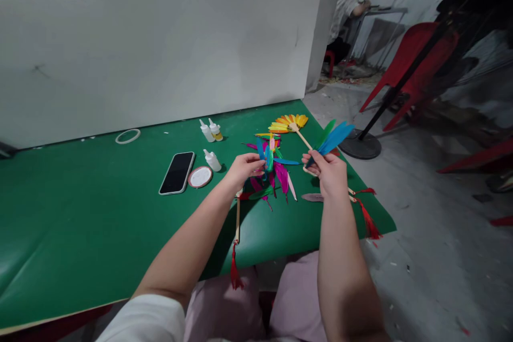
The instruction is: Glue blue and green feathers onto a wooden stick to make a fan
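My right hand (326, 168) is closed on a few feathers, blue (336, 137) and green, that fan out above its fingers. At the left edge of a loose pile of coloured feathers (281, 177), my left hand (250, 165) has its fingers pinched at a blue feather (261, 150). Behind the hands lies a yellow and orange feather fan (289, 124) with a wooden handle. Near my left wrist, a wooden handle (238, 219) with a red tassel (235, 270) reaches over the table's front edge. More handle ends and a red tassel (368, 219) lie right of my right wrist.
On the green table (100, 214) are a phone (177, 172), a round lid (200, 177), small white bottles (212, 161) and a ring (127, 136). A white board (160, 53) stands behind. Right are a black stand (359, 144) and red chair (417, 59); a person (345, 10) sits farther back.
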Motion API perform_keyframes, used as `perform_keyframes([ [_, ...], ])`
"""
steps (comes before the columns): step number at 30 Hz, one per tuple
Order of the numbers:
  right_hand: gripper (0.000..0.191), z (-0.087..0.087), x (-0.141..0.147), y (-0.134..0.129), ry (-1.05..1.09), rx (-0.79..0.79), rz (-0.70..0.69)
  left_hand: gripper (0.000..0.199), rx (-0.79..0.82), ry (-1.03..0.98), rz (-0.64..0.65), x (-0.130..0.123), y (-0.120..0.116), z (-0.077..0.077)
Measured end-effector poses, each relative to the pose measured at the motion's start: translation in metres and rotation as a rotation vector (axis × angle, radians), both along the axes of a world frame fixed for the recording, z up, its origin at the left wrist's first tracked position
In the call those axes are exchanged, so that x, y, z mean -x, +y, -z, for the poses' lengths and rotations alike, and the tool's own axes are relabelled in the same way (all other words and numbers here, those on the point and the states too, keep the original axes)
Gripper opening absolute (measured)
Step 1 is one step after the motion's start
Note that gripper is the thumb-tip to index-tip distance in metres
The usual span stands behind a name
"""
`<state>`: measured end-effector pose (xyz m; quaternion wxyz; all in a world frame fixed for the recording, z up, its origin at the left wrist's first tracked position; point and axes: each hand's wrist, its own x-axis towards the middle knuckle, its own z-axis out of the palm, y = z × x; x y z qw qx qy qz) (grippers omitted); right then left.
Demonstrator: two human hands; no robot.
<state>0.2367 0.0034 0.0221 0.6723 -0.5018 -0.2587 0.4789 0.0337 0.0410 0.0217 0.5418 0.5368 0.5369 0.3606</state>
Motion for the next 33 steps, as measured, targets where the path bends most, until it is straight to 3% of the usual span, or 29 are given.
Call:
perform_keyframes([
  [5, 0.024, 0.005, 0.014, -0.002, -0.183, 0.069, -0.235, 0.029, -0.052, -0.024, -0.020, -0.009, -0.008, -0.025],
  [8, 0.022, 0.006, 0.019, -0.002, -0.205, 0.062, -0.262, 0.025, -0.143, 0.113, 0.036, -0.011, -0.007, -0.029],
  [12, 0.024, 0.007, 0.015, -0.001, -0.211, 0.061, -0.199, 0.027, -0.263, 0.455, 0.019, 0.000, 0.006, -0.018],
  [16, 0.027, 0.008, 0.012, 0.000, -0.235, 0.049, -0.167, 0.050, -0.389, 0.713, -0.091, 0.013, 0.016, 0.000],
  [20, 0.026, 0.011, 0.011, 0.001, -0.287, 0.047, -0.150, 0.040, -0.512, 1.007, 0.007, 0.003, 0.009, 0.017],
  [26, 0.026, 0.013, 0.011, 0.002, -0.300, 0.033, -0.157, 0.025, -0.451, 1.040, 0.105, -0.023, -0.003, 0.031],
  [33, 0.025, 0.015, 0.010, 0.002, -0.326, 0.026, -0.156, 0.009, -0.328, 0.915, 0.086, -0.016, 0.006, 0.035],
])
